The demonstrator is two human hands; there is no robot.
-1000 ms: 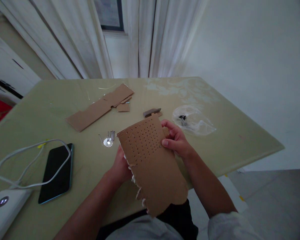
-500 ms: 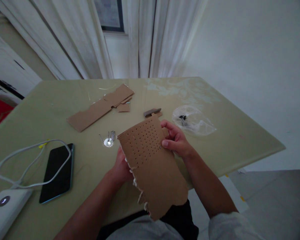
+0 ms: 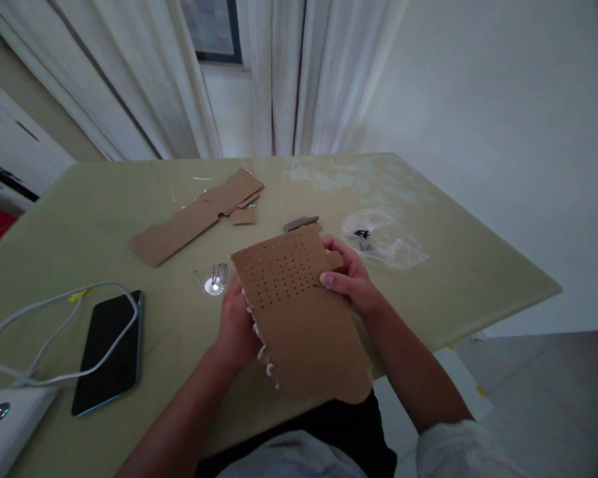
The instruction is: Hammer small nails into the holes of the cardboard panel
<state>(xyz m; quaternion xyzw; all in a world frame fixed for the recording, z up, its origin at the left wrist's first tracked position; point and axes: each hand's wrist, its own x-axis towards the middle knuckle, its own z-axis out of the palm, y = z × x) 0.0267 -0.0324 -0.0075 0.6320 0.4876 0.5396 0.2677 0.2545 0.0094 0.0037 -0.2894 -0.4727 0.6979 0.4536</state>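
Cardboard sheet | left hand behind | right hand thumb on top

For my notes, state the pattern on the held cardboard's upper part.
A grid of small punched holes on plain brown cardboard, seen in the head view.

Cardboard sheet: matt brown, punched with small holes, torn edge ragged with white fuzz. Table: smooth, faint sheen, pale smears at 1 o'clock. Phone: glossy black glass. Nails: shiny metal. Bag: clear, crinkled plastic.
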